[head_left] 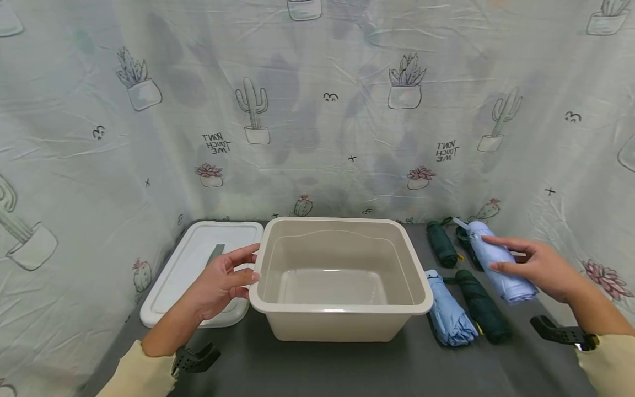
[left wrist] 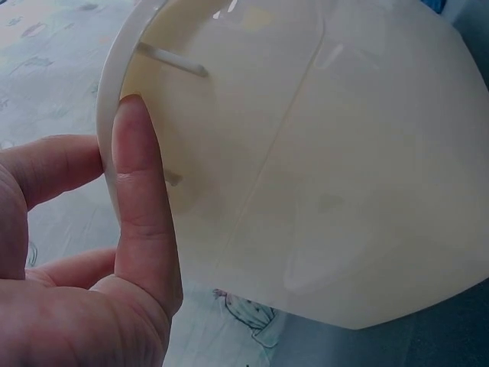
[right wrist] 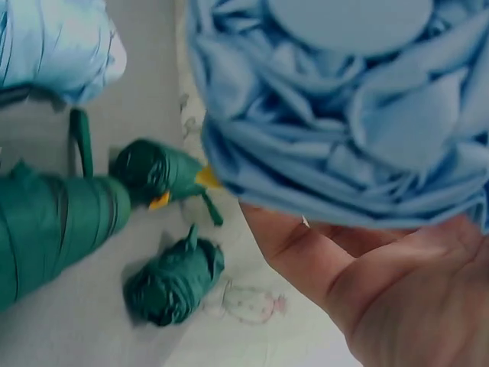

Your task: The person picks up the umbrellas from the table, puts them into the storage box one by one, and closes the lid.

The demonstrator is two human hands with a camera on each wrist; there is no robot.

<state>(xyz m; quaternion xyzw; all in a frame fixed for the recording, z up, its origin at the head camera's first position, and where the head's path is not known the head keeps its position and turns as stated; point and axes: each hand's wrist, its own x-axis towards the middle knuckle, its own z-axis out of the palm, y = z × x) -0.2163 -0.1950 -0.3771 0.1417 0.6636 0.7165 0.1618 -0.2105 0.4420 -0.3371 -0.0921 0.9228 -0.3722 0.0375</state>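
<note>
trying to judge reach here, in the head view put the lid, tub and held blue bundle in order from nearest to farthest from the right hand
1. Held blue bundle: in the right hand, on the right side.
2. Tub: in the middle.
3. Lid: on the left, partly hidden by the left hand.

I'm seeing a pale, cactus-printed cloth [head_left: 317,143] hanging beyond both grips; a grey table [head_left: 342,369] is lying beneath.

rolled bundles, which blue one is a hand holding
The light-blue bundle farthest right, gripped by the right hand; the other blue bundle lies by the beige tub, untouched.
</note>
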